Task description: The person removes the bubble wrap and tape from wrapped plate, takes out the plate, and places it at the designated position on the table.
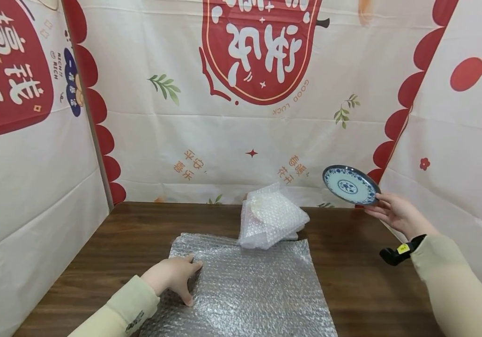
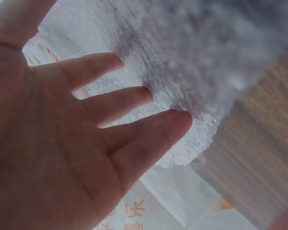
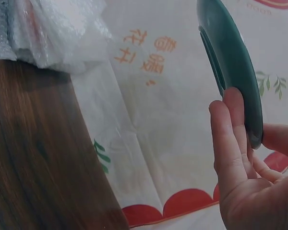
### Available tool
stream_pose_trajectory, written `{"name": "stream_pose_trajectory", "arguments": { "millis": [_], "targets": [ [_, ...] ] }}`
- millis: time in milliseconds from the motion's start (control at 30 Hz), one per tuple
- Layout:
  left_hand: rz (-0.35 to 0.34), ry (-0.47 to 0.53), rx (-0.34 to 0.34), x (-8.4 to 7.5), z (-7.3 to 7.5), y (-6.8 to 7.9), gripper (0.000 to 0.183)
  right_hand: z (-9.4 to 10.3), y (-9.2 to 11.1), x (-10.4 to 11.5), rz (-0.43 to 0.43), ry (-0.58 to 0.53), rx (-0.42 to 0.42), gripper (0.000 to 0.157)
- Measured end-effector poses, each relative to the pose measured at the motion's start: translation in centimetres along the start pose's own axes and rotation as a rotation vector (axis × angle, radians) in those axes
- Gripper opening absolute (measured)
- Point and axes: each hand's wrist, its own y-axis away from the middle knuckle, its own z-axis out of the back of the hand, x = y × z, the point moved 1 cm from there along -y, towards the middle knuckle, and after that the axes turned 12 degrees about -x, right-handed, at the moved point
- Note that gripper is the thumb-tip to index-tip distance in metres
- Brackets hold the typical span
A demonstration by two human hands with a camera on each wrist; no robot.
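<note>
A blue-and-white patterned plate point(image 1: 348, 186) with a dark rim is held up in the air at the right. My right hand point(image 1: 394, 215) pinches its near edge, thumb on one face and fingers on the other; the right wrist view shows the plate's green underside point(image 3: 235, 62). Over the table's front middle lies a flat sheet of bubble wrap point(image 1: 257, 285). My left hand point(image 1: 175, 276) rests at the sheet's left edge with fingers spread. In the left wrist view the fingertips point(image 2: 180, 120) touch the bubble wrap and the palm holds nothing.
A bundle wrapped in bubble wrap point(image 1: 272, 217) sits at the back of the brown wooden table point(image 1: 139, 224), overlapping the sheet's far edge. Printed white cloth point(image 1: 139, 140) hangs behind the table and at both sides. A black strap point(image 1: 403, 250) circles the right wrist.
</note>
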Motion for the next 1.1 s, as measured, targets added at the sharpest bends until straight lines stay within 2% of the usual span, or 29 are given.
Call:
{"name": "stream_pose_trajectory", "arguments": {
  "millis": [167, 367, 433, 667, 1100],
  "targets": [
    [-0.001, -0.003, 0.011, -0.1, 0.0, -0.1, 0.096, 1.3, -0.6, -0.6, -0.016, -0.047, -0.025, 0.031],
    [0.003, -0.007, 0.017, -0.4, 0.2, -0.2, 0.096, 2.7, -1.5, -1.1, -0.07, -0.136, -0.064, 0.077],
    [0.001, 0.002, 0.021, -0.4, 0.3, -0.1, 0.096, 3.2, -1.8, -1.2, -0.077, -0.155, -0.062, 0.083],
    [0.004, 0.007, 0.02, -0.4, 0.1, 0.0, 0.096, 4.0, -2.8, -1.6, -0.104, -0.191, -0.08, 0.084],
    [0.012, -0.006, 0.016, -0.3, 0.1, 0.1, 0.097, 4.5, -4.1, -2.4, -0.172, -0.211, -0.168, 0.085]
  ]
}}
